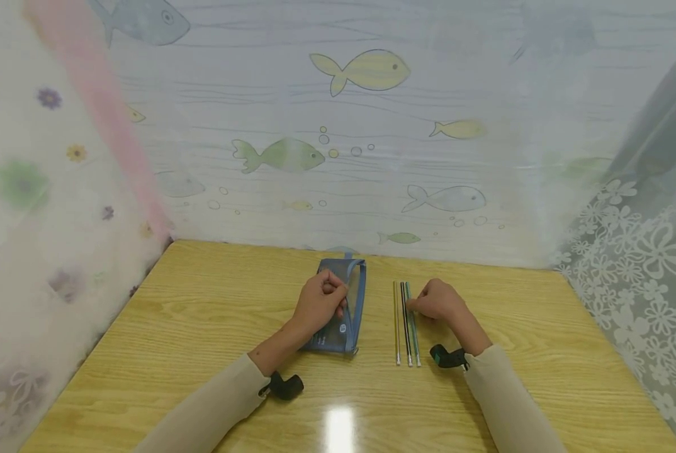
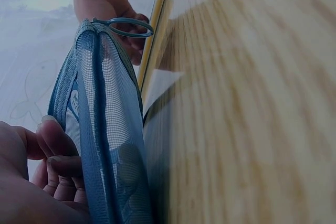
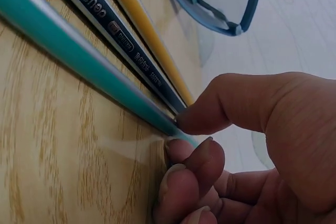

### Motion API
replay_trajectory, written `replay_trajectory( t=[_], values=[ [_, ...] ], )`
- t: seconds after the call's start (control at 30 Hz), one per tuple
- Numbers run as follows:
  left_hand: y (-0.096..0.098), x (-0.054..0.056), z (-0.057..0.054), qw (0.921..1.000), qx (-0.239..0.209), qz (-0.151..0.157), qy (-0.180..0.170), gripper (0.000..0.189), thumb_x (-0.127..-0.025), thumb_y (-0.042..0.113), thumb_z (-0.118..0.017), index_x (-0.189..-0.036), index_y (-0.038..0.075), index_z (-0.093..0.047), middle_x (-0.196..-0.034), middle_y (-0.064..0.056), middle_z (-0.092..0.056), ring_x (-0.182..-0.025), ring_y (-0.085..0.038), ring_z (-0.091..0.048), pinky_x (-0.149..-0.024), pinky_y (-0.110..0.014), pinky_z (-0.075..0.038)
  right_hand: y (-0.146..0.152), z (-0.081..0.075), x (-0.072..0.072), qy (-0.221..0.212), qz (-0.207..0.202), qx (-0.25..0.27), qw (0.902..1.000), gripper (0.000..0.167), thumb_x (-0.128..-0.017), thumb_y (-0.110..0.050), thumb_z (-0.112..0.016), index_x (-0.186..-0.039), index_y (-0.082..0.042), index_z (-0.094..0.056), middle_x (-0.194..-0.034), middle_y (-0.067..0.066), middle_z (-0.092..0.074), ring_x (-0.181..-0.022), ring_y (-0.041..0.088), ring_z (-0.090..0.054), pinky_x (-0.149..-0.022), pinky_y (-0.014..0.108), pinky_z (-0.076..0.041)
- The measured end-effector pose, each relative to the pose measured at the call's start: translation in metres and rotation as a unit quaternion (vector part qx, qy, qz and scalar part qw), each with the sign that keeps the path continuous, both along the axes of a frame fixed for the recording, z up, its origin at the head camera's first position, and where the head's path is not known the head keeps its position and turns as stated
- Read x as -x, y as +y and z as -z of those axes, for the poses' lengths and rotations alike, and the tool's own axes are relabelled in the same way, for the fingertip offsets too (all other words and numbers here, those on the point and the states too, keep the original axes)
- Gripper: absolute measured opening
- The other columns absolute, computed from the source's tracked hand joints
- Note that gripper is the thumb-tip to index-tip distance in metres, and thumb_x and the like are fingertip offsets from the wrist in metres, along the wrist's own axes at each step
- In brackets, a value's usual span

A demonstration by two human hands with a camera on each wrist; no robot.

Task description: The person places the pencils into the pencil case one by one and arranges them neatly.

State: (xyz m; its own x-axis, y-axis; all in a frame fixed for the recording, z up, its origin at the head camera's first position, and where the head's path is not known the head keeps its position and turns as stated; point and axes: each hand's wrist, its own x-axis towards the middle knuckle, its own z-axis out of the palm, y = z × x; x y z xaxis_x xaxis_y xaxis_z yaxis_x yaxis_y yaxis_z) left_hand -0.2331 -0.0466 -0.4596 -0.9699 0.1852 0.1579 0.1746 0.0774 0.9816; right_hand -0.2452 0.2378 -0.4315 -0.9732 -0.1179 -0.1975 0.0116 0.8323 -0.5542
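A blue mesh pencil case (image 1: 332,330) lies on the table with its zipped side parted. Over it, my left hand (image 1: 319,299) pinches the case's upper edge between thumb and curled fingers. The case's zipper strip and loop (image 2: 142,34) show close up in the left wrist view. To the right lie a yellow pencil (image 1: 397,327), a dark pencil (image 1: 406,324) and a teal pencil (image 1: 414,333), side by side, their eraser ends nearest me. With thumb and forefinger, my right hand (image 1: 439,300) pinches the teal pencil (image 3: 79,59) near its far end.
A wood-grain table (image 1: 213,302) carries everything. Behind it hangs a pale sheet (image 1: 360,126) printed with fish, and a flowered lace curtain (image 1: 655,264) borders the right side. Black wrist cameras (image 1: 284,385) stick out at both cuffs.
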Motion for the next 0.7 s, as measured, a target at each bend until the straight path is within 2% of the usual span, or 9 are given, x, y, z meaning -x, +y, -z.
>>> replay_trajectory(
  t=[0.13,0.3,0.37,0.53,0.7],
  values=[
    [0.001,0.001,0.0,1.0,0.007,-0.006,-0.003,0.007,-0.104,0.001,-0.062,-0.098,-0.001,-0.062,-0.071,-0.006,-0.065,-0.053,-0.017,-0.059,-0.055,-0.029,-0.056,-0.002,-0.001,-0.001,0.007,0.022,-0.012,0.9997,0.047,-0.089,-0.023,-0.074,-0.047,-0.015,-0.054,-0.044,-0.002,-0.051,-0.043,0.014,-0.047,-0.048,0.026,-0.038],
    [0.001,-0.011,-0.019,1.0,0.007,0.0,0.005,0.008,-0.103,-0.003,-0.061,-0.096,-0.003,-0.061,-0.07,-0.009,-0.065,-0.053,-0.017,-0.06,-0.055,-0.03,-0.057,-0.001,-0.003,-0.002,0.012,0.036,-0.02,0.9991,0.041,-0.087,-0.019,-0.073,-0.05,-0.012,-0.059,-0.049,0.003,-0.061,-0.047,0.019,-0.059,-0.051,0.027,-0.042],
    [0.001,-0.01,-0.02,1.0,0.007,0.0,0.006,0.008,-0.103,-0.003,-0.061,-0.095,-0.003,-0.061,-0.07,-0.01,-0.065,-0.053,-0.017,-0.06,-0.055,-0.029,-0.056,-0.001,-0.003,-0.002,0.014,0.039,-0.023,0.9989,0.039,-0.086,-0.019,-0.072,-0.05,-0.012,-0.06,-0.049,0.003,-0.062,-0.049,0.019,-0.062,-0.052,0.027,-0.043],
    [0.0,0.001,-0.001,1.0,0.002,-0.002,0.003,0.007,-0.104,0.003,-0.064,-0.098,-0.001,-0.062,-0.071,-0.01,-0.067,-0.053,-0.018,-0.06,-0.054,-0.028,-0.055,0.0,-0.001,-0.002,0.013,0.04,-0.017,0.999,0.037,-0.085,-0.018,-0.072,-0.05,-0.014,-0.06,-0.05,0.002,-0.063,-0.05,0.019,-0.066,-0.052,0.028,-0.047],
    [-0.001,0.001,0.002,1.0,-0.001,0.005,0.009,0.007,-0.104,0.006,-0.065,-0.098,0.001,-0.063,-0.071,-0.009,-0.067,-0.054,-0.017,-0.061,-0.055,-0.028,-0.056,0.002,0.001,0.0,0.006,0.038,-0.006,0.9992,0.039,-0.087,-0.02,-0.073,-0.05,-0.015,-0.059,-0.049,0.002,-0.061,-0.049,0.018,-0.064,-0.051,0.028,-0.048]
  ],
)
